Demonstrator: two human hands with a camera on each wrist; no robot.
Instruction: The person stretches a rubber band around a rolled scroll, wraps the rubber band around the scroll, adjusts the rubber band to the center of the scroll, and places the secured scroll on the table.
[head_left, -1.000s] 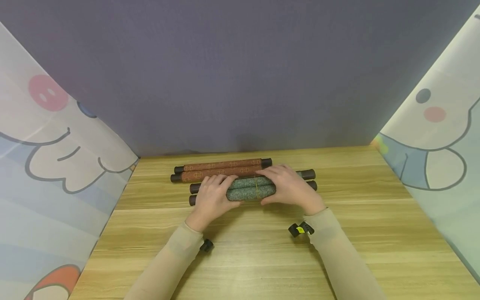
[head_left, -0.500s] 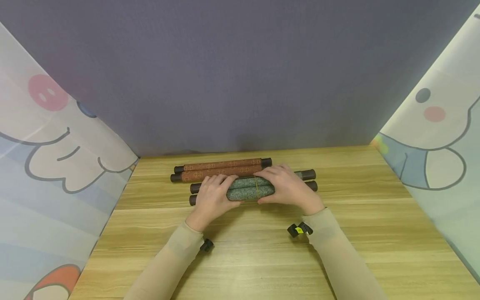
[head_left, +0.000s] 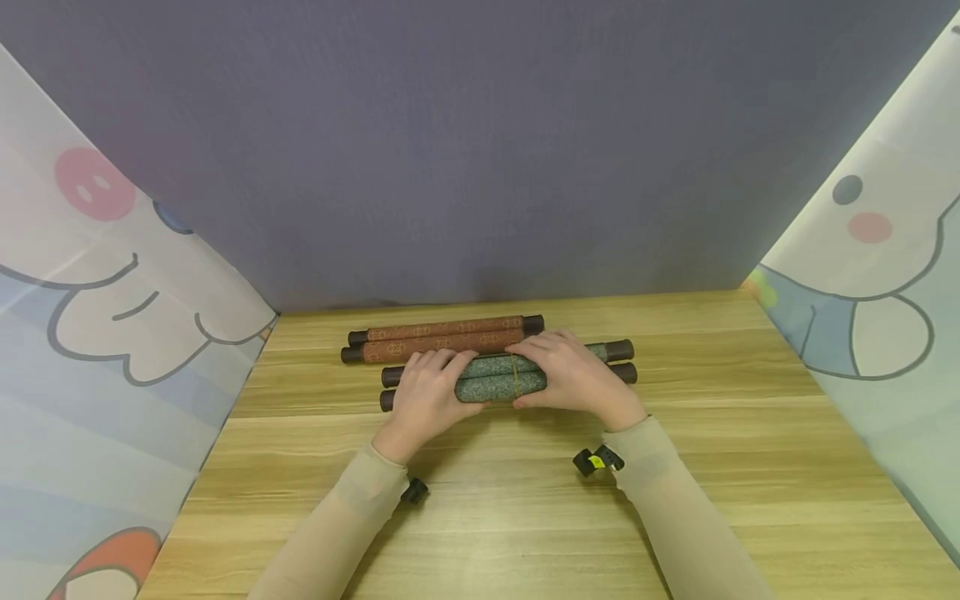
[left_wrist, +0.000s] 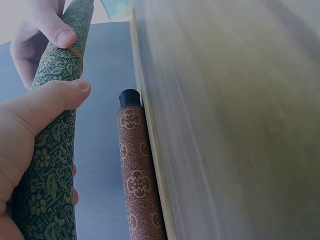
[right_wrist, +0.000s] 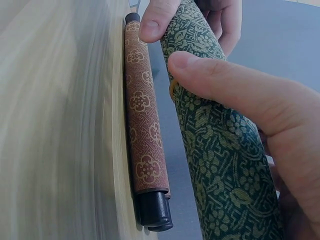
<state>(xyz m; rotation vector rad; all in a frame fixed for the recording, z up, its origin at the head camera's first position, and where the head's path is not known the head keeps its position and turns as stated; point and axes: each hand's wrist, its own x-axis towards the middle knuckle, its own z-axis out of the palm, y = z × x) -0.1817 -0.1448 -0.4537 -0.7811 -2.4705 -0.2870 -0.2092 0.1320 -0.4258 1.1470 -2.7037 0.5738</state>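
Left hand [head_left: 426, 396] and right hand [head_left: 576, 379] both grip the paired green patterned scrolls [head_left: 495, 387], thumbs on the near side, fingers curled round the far side. Pair is side by side, held just above the tabletop [head_left: 495, 508]. Yellow band [head_left: 516, 382] encircles it between the hands. Two red-brown scrolls [head_left: 427, 344] rest on the tabletop just behind.

A grey wall [head_left: 510, 150], perhaps fabric, backs the wood-grain table [head_left: 495, 508].
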